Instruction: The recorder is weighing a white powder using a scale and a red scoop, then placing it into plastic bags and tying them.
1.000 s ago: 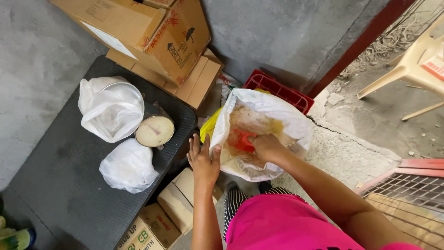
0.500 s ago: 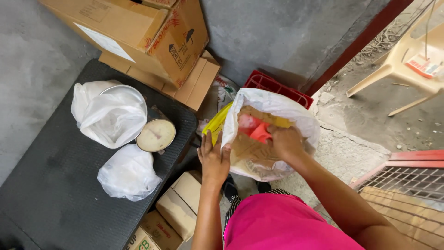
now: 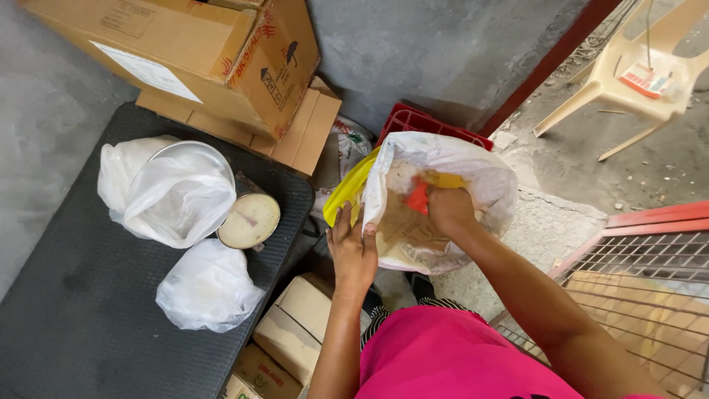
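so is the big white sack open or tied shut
Open. The white sack gapes at its mouth; the left hand holds its rim, and the right hand reaches inside beside a red scoop-like thing.

Woven plastic sack (image 3: 473, 177), matt cardboard boxes (image 3: 221, 59)

Black textured table (image 3: 88, 325) | far edge: stacked cardboard boxes (image 3: 214, 59) | middle: round scale (image 3: 249, 219) (its pan wrapped in a white plastic bag (image 3: 177, 193)) | near right edge: knotted white bag (image 3: 208, 287) | concrete floor (image 3: 561, 222) beyond right edge: white sack (image 3: 473, 174), red crate (image 3: 425, 124)
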